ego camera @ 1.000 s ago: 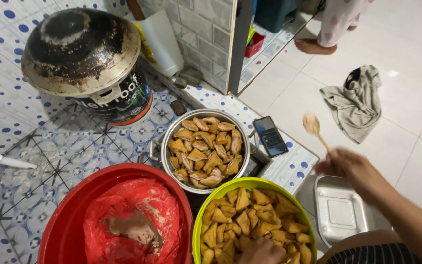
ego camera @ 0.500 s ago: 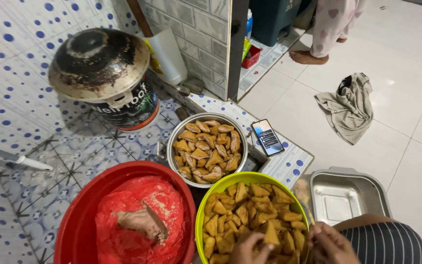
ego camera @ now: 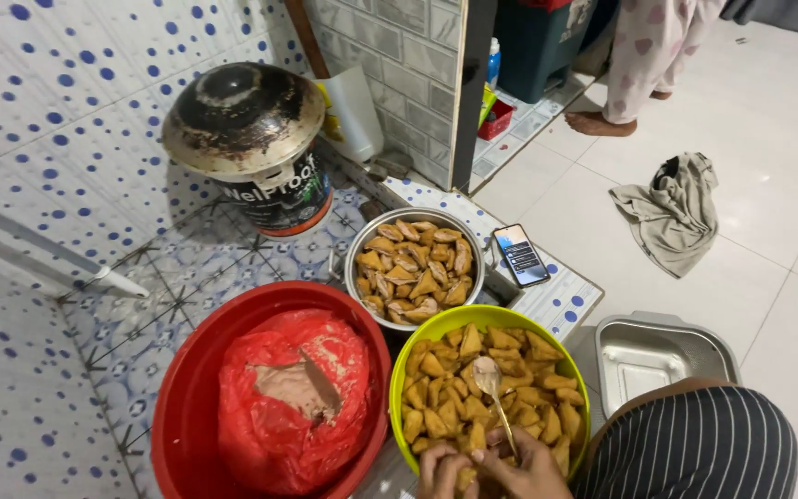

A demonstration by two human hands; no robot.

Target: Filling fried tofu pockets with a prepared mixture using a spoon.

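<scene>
Down at the bottom edge of my view, both of my hands meet over the near rim of a green bowl [ego camera: 397, 370] heaped with golden fried triangular pastries [ego camera: 459, 365]. My right hand [ego camera: 526, 467] has its fingers closed around the handle of a wooden spoon [ego camera: 494, 393], whose rounded head rests on top of the pile, angled away from me, so that it can dig in from the near side. My left hand [ego camera: 443, 469] sits just beside it with fingers curled down among the pastries; I cannot tell whether it grips one or only steadies the heap.

Beyond the green bowl, touching its far rim, stands a metal pot [ego camera: 355, 248] also filled with the same pastries. To the left, a red basin [ego camera: 187, 397] holds a crumpled red plastic bag [ego camera: 270, 434] opened on a pale brown mass of dough or filling. The three vessels crowd together on a low tiled ledge, all within arm's reach.

Farther back, a bucket [ego camera: 274, 199] carries a blackened, upturned pan as a lid. A smartphone [ego camera: 520, 255] lies on the ledge beside the pot. On the floor to my right rests an empty metal tray [ego camera: 685, 337], and well beyond it a grey cloth [ego camera: 676, 212]. Another person's bare foot [ego camera: 600, 124] shows at the top.
</scene>
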